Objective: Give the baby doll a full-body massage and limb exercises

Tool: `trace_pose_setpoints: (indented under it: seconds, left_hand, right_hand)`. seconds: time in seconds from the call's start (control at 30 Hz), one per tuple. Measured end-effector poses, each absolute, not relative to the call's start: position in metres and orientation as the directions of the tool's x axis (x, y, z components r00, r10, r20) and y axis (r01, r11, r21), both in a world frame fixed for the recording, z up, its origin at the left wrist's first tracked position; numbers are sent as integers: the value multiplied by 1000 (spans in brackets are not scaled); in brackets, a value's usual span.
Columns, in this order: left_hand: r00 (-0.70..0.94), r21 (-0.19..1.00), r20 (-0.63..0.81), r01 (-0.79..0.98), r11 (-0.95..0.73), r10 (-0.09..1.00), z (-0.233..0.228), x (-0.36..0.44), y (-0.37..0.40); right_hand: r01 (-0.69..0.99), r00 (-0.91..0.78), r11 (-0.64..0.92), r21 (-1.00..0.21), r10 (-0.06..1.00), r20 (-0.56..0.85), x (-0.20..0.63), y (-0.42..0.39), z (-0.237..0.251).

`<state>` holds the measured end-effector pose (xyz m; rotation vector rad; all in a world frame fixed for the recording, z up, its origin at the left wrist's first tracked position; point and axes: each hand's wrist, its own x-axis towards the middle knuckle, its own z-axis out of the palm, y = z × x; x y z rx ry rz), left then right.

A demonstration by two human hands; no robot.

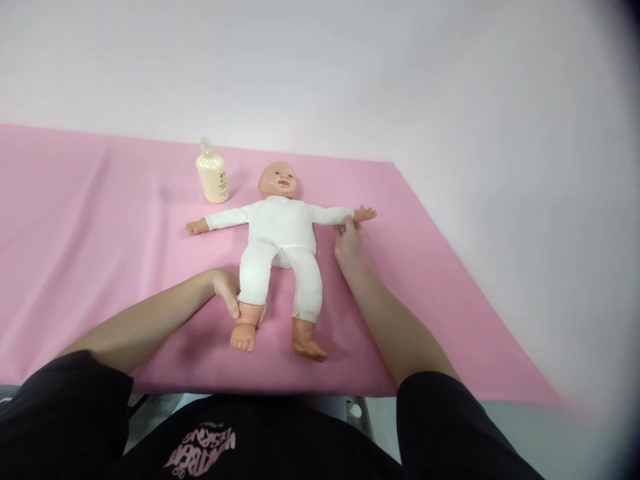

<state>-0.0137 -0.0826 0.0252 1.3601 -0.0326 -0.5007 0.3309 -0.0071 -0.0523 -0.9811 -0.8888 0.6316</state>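
A: A pale wall (320, 80) fills the top of our view and runs down the right side. What do we see below it?

B: A pink cover (440, 307), creased on our left, reaches almost to our waist. Our black shirt (285, 443) shows along the bottom.

A: And the doll (283, 223) — where do we have it?

B: It lies on its back near the middle of the pink cover, its head (279, 179) away from us and its feet towards us. The arms stretch out sideways, the legs are a little apart, and white cloth (307, 280) covers body and limbs, leaving head, hands and feet bare.

A: Do we see anything smaller?

B: A pale yellow bottle (214, 179) stands upright beyond the doll's arm on our left, near the head but apart from it.

A: How are our hands placed?

B: Our left hand (227, 289) is clamped round the doll's lower leg (251, 312), thumb on top, fingertips showing on the inner side. Our right hand (349, 243) has its fingers bent, touching the sleeve (330, 215) near the doll's wrist — we cannot tell whether they close on it.

A: Smallest of all?

B: Pink lettering (205, 453) on our shirt.
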Motion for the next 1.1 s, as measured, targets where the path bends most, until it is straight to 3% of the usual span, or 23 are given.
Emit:
trace_pose_setpoints:
  seconds: [0.1,0.17,0.27,0.37,0.5,0.6,0.73,1.1]
  left_hand:
    - [983,969,-152,168,183,-100,14,-19,-82]
    - [997,960,-73,69,273,2,6,-23,-83]
    - [1000,888,6,-8,460,7,0,-24,-84]
    - [976,815,52,-165,556,213,3,-21,-84]
    - [896,763,32,-308,568,443,16,-16,-87]
    - [866,750,-14,-322,578,500,21,-12,-92]
    - [830,778,-89,-287,559,550,22,-9,-94]
    - [820,783,-99,-286,553,564,16,-5,-90]
  right_hand:
    - [-135,558,361,-923,798,230,325,-12,-45]
    - [-83,596,352,-932,767,237,321,-17,-38]
    - [131,561,437,-890,708,430,311,-28,-27]
    - [338,400,534,-775,664,631,298,-39,-19]
    - [531,105,608,-590,644,758,285,-52,-14]
    - [609,-99,661,-438,612,785,282,-56,-11]
    - [658,-254,672,-340,623,739,283,-57,-9]
    - [721,-321,660,-210,588,743,282,-54,-12]
